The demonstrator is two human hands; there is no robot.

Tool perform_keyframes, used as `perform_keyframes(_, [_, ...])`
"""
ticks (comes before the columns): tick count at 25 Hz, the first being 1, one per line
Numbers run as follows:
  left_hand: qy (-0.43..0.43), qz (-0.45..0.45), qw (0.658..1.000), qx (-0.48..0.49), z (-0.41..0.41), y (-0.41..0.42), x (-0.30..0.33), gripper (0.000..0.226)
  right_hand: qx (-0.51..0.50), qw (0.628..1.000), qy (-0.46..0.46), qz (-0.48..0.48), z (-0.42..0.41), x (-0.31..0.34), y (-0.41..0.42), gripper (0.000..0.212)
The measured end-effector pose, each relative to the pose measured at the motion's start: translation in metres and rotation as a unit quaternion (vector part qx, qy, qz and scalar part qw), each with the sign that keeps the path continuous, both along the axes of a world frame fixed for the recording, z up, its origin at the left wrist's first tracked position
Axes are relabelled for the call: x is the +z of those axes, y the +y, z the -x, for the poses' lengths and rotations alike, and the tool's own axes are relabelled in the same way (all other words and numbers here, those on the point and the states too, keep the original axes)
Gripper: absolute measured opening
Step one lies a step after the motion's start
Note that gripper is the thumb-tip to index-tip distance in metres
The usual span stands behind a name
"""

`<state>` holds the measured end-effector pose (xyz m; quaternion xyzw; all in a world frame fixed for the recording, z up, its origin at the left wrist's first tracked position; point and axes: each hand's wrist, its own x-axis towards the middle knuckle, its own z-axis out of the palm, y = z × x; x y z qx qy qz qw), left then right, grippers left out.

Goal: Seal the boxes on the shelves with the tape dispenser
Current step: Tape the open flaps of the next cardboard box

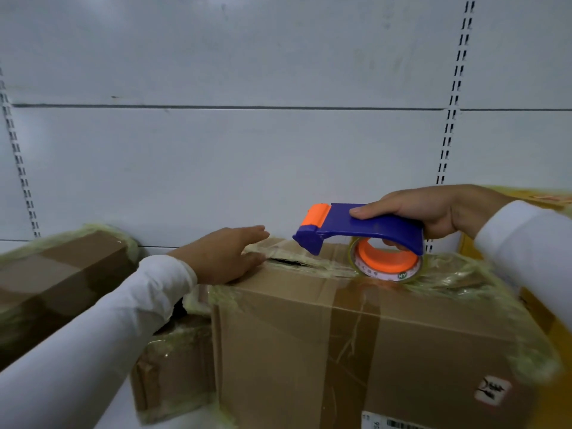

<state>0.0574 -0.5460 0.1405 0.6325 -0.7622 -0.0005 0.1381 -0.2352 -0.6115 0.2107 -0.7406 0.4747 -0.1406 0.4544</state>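
1 tape dispenser [365, 227] gripped by right hand [433, 212], left hand [229, 255] flat on 1 of 4 boxes [309, 335]

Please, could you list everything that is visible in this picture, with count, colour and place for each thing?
tape dispenser: one, blue body with orange front part, above the top of the big box, gripped by the right hand
tape roll: one, clear tape on an orange core, in the dispenser, resting on the big box top
big box: one, brown cardboard, centre; top seam partly open, old tape on it
other boxes: two brown, left and lower left; one yellow at the right edge
back panel: white, with slotted uprights
left hand: open, flat on the left end of the box top
right hand: grips the dispenser handle
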Motion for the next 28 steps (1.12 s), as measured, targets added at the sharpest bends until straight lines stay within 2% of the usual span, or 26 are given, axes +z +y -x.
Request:
perform_keyframes(5, [-0.011,-0.089,0.996,0.022,0.013,-0.008,0.002,0.052,-0.005,1.0,0.008,0.007,-0.001,0.005,0.004,0.039])
perform_keyframes(14, [-0.043,-0.105,0.993,0.011,0.013,-0.006,0.001,0.054,0.032,0.992,0.112,0.05,-0.023,0.051,0.016,0.036])
perform_keyframes(18, [-0.027,-0.109,0.994,0.005,0.011,-0.006,0.0,0.053,0.022,0.992,0.107,0.055,-0.018,0.043,0.015,0.036])
perform_keyframes(25, [0.017,-0.073,0.997,0.009,0.011,-0.003,-0.007,0.051,0.019,0.999,0.025,0.043,0.0,0.02,0.006,0.038])
perform_keyframes(26, [0.025,-0.054,0.998,0.013,0.011,-0.001,-0.008,0.051,0.016,0.999,0.021,0.043,0.001,0.019,0.006,0.039])
perform_keyframes(28, [0.025,0.041,0.998,0.03,0.011,0.003,-0.011,0.053,0.013,0.999,0.018,0.037,0.002,0.016,0.006,0.039])
